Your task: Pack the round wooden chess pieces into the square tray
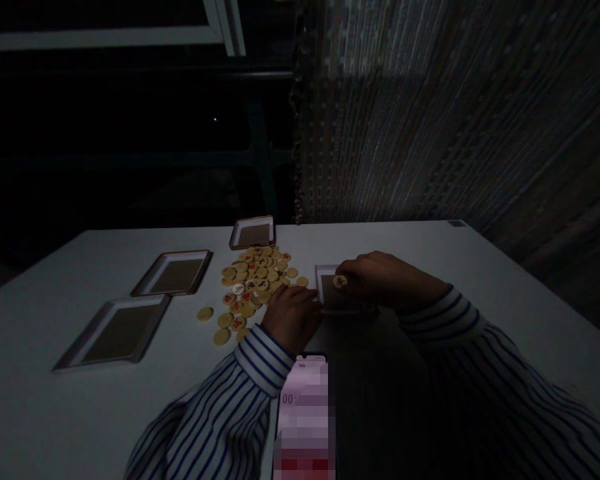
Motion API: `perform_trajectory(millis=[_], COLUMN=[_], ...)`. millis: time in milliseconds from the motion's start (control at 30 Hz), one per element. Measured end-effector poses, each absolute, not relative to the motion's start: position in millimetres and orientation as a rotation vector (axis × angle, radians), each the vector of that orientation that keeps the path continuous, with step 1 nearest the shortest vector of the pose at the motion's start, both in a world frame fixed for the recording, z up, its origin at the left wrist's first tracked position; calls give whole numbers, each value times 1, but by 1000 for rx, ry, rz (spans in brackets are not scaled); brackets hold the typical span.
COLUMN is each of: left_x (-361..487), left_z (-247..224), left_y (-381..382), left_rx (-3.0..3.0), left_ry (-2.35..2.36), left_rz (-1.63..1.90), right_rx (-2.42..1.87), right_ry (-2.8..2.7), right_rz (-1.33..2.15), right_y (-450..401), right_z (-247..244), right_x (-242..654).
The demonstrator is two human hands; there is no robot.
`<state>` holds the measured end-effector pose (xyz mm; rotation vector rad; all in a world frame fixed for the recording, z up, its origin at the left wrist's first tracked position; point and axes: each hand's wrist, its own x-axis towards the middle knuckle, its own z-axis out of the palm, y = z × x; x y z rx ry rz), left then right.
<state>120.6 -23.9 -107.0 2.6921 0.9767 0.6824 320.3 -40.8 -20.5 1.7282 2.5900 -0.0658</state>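
Between the fingers of my right hand (375,277) is a round wooden Chinese chess piece (340,282), its dark character facing up. It is held over a shallow box (325,269) on the right. My left hand (293,313) is at that box's left edge, fingers bent; whether they grip the rim or something else is hard to see in the dim light. Left of my left hand lies a loose heap of Chinese chess pieces (263,273), some with red characters, some dark, some blank side up. One blank piece (205,314) lies apart on the left.
Three more shallow boxes stand on the white table (180,413): one at the back (236,235), one at the left (145,285), one nearer (80,350). A lit phone (304,407) lies between my forearms. A bead curtain (380,133) hangs behind the table.
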Motion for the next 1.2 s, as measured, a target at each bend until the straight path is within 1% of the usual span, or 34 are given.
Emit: perform_trajectory(millis=[400,700,900,1200], left_x=[122,120,120,121], left_z=[-109,-113,-110,-108], left_y=[-24,-25,-25,-26], left_rx=[2723,2702,2748,2801], left_ry=[978,997,996,995], left_rz=[652,678,614,609], right_rx=[1689,1731,1746,1708], right_ry=[2560,2463,2414,2413], right_rz=[-66,-189,-245,-294], right_y=[-40,-39,-43,-39], right_z=[-27,-30,-28,-36], right_x=[326,332,330,332])
